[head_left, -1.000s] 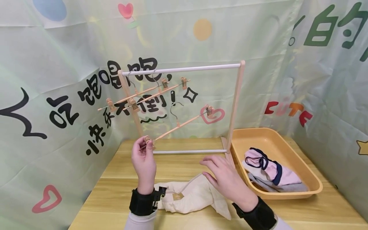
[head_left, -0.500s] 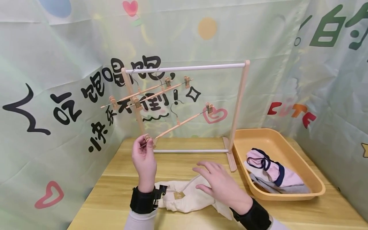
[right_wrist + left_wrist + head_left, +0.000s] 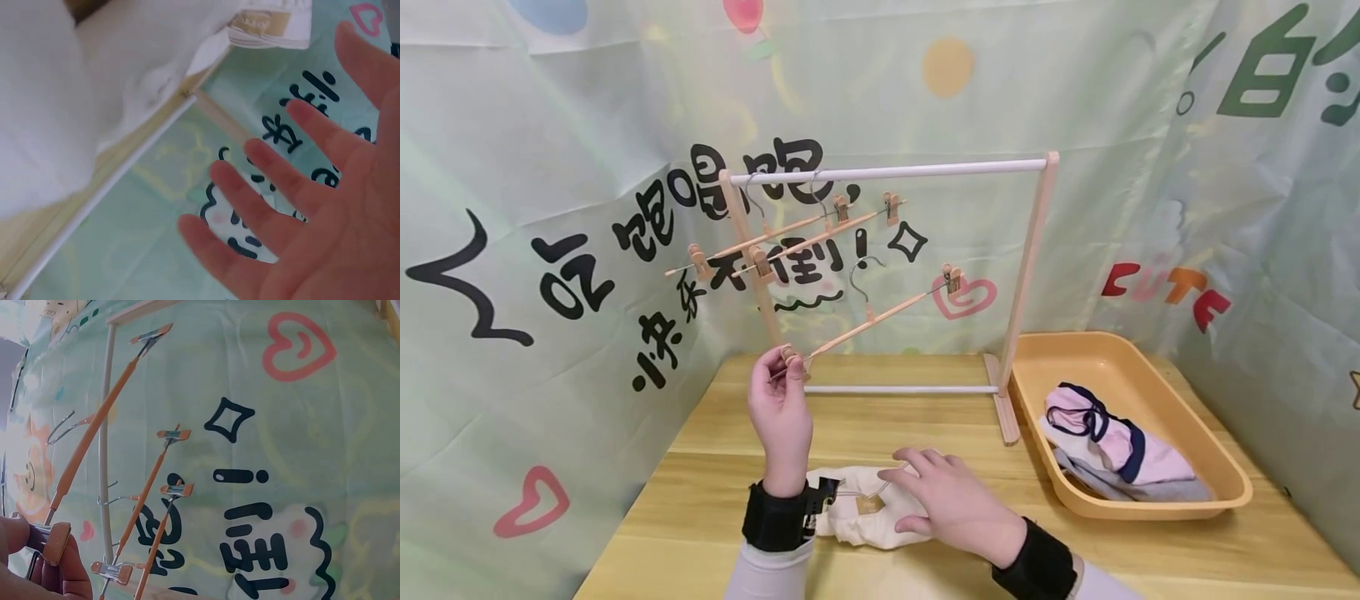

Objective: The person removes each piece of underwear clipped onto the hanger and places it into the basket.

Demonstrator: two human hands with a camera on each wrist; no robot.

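My left hand [image 3: 782, 421] pinches the clip at the near end of a clip hanger [image 3: 887, 312], holding it slanted in front of the rack. The hanger's metal hook and far clip are free. In the left wrist view the pinched clip [image 3: 56, 542] shows between thumb and fingers. My right hand [image 3: 951, 504] is spread, palm down, above a cream garment [image 3: 880, 529] lying on the table, partly covering it from view. Fingers stand apart with nothing between them in the right wrist view, where the white cloth [image 3: 144, 69] and its tan label appear beside the hand.
A wooden rack with a white top bar [image 3: 910, 171] stands behind my hands. Two more clip hangers [image 3: 805, 242] hang at its left end. On the right, an orange tray [image 3: 1131, 354] holds folded pink and grey clothes [image 3: 1150, 458]. Printed fabric surrounds the table [image 3: 700, 500].
My right hand has shifted left over the cream garment. The left hand keeps its pinch on the hanger's clip, and the view has drifted slightly.
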